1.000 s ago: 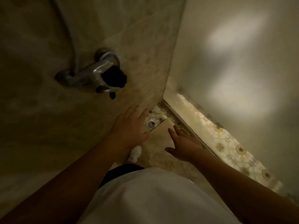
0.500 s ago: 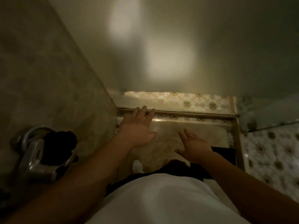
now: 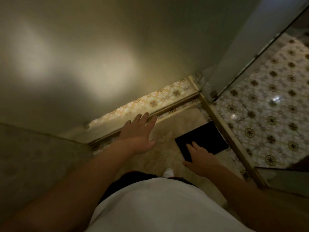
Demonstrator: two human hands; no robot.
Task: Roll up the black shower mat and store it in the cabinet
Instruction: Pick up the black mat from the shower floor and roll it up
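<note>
Under my feet the shower floor (image 3: pixel 168 131) looks like matt, mottled stone, the black mat (image 3: pixel 204 138) lies dull and flat, the patterned tiles (image 3: pixel 267 106) outside shine glossy, and my shirt (image 3: pixel 158 206) is plain white cloth.

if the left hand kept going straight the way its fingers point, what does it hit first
Probably the raised threshold strip at the foot of the frosted glass panel. The left hand is open, fingers aimed up and right toward it. Depth is unclear from this height, so it might pass over the strip and meet the panel instead.
</note>
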